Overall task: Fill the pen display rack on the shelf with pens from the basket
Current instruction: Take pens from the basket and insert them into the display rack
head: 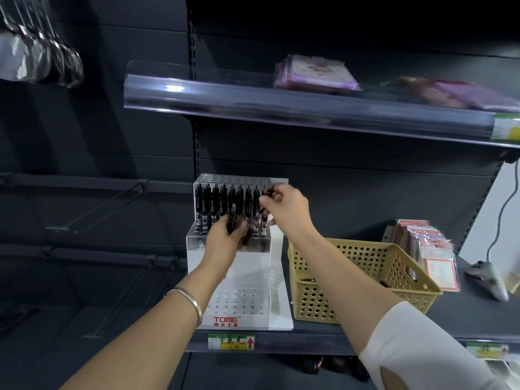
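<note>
Two hands work at a white tiered pen rack [253,277] that stands on a dark shelf [309,340], with a red "TOME" mark on its front. The left hand [222,240] is curled round a small bundle of dark pens [232,218], held upright in front of the rack's middle tier. A thin metal bracelet [191,299] sits on that wrist. The right hand [287,209] is higher and further right. It pinches a single pen [260,212] between thumb and fingertips at the right end of the rack, with the pen angled down toward the holes. Motion blur hides whether its tip is already in a hole.

The rack's back tier holds a row of black pens [222,201] standing upright side by side. The middle tier has a few pens at its left and right ends, and the holes of the front tier show bare.

Just beside the rack on the right, on the same shelf, sits a tan perforated basket [394,266]. Dark items lie in its bottom, too dim to make out. The right forearm crosses above it, and a white sleeve [422,347] covers the upper arm.

Beyond the basket stands a row of red-and-white packets [430,249]. A handwritten price label [231,342] with a red arrow is fixed to the shelf edge below the rack. Pink packets [315,73] lie on the upper shelf [281,108].
</note>
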`<action>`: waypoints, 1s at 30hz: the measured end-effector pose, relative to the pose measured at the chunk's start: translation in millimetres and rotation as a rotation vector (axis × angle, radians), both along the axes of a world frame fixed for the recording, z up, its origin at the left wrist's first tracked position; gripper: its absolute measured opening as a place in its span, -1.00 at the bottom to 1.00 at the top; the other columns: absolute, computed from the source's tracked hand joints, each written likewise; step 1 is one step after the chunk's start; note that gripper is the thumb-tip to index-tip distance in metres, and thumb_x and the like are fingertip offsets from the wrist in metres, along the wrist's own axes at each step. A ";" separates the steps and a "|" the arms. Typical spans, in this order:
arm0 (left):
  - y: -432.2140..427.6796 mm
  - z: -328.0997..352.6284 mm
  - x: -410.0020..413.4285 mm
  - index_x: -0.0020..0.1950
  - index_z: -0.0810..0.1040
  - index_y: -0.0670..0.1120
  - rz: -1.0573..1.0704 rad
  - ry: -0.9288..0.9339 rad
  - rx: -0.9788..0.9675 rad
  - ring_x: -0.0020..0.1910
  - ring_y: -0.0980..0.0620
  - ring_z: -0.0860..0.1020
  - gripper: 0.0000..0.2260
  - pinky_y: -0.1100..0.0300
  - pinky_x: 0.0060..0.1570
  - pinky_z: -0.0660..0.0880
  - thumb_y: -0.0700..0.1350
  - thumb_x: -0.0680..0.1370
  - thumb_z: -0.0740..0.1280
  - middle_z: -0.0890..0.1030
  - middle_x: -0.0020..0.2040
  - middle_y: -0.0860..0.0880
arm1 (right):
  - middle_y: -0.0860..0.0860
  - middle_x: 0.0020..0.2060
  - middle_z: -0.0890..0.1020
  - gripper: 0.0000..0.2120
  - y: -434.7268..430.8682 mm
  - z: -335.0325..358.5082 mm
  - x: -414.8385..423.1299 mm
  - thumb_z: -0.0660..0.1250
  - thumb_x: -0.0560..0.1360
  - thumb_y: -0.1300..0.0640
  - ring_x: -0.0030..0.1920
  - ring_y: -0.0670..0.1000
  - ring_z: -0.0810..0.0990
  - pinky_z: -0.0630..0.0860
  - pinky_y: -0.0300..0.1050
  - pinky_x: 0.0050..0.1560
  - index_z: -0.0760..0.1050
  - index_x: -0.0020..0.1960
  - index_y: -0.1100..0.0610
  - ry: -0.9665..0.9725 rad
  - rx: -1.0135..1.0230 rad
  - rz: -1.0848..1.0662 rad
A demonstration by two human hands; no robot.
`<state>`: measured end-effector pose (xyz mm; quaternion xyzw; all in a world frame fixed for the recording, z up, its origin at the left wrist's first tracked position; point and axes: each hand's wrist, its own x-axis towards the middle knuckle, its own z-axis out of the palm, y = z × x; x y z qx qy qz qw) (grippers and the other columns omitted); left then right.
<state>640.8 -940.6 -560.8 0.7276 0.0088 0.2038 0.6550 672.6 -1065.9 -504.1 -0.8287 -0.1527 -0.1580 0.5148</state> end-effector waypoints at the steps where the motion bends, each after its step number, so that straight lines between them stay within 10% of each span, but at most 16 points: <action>1: 2.9 0.7 1.2 -0.06 0.49 -0.07 0.028 -0.007 -0.025 -0.08 -0.10 0.57 -0.93 -0.03 0.01 0.50 -0.20 0.59 0.23 0.58 -0.14 -0.03 | 0.02 -0.16 0.58 -0.73 -0.7 3.6 1.3 0.29 0.55 0.15 -0.19 0.07 0.65 0.63 0.00 -0.17 0.47 0.22 0.22 -0.052 0.004 -0.029; 7: 12.9 -1.2 4.7 -0.03 0.43 -0.11 0.031 -0.003 -0.035 -0.41 0.01 0.36 -0.96 0.25 -0.47 0.28 -0.18 0.60 0.20 0.47 -0.32 -0.11 | 0.11 -0.10 0.61 -0.72 2.5 4.6 8.0 0.25 0.56 0.14 -0.14 0.10 0.61 0.61 0.10 -0.11 0.44 0.26 0.16 -0.178 -0.151 -0.093; 11: 12.7 -7.6 5.1 0.32 0.29 -0.10 0.001 0.060 -0.044 -0.47 0.08 0.29 -0.65 0.31 -0.57 0.23 -0.08 0.58 0.26 0.43 0.18 -0.43 | 0.13 -0.15 0.62 -0.74 9.7 4.6 12.5 0.26 0.56 0.12 -0.20 0.11 0.61 0.60 0.11 -0.16 0.45 0.22 0.16 -0.208 -0.205 -0.104; 16: 16.2 -12.4 8.3 0.35 0.25 -0.12 -0.045 0.047 -0.097 -0.61 0.16 0.21 -0.62 0.28 -0.59 0.17 -0.07 0.58 0.25 0.38 -0.36 -0.03 | 0.05 -0.07 0.62 -0.71 13.9 9.5 13.7 0.24 0.55 0.08 -0.09 0.11 0.59 0.57 0.06 -0.07 0.42 0.26 0.07 -0.190 -0.378 -0.110; 21: 16.9 -12.4 10.8 0.36 0.25 -0.18 -0.062 0.075 -0.082 -0.63 0.20 0.26 -0.61 0.30 -0.60 0.20 -0.08 0.59 0.24 0.40 -0.32 -0.01 | 0.02 0.00 0.60 -0.71 19.1 2.2 16.9 0.23 0.55 0.01 0.09 0.11 0.50 0.45 -0.08 -0.17 0.40 0.26 0.02 -0.267 -0.516 -0.217; 30: 18.3 -12.1 10.3 0.27 0.30 -0.19 -0.103 0.080 -0.085 -0.64 0.19 0.24 -0.70 0.30 -0.57 0.16 -0.11 0.59 0.23 0.38 -0.37 -0.05 | 0.07 0.31 0.33 -0.68 24.2 -17.1 27.6 0.26 0.54 0.00 0.31 0.21 0.27 0.33 0.12 0.26 0.45 0.26 0.05 -0.177 -0.575 -0.217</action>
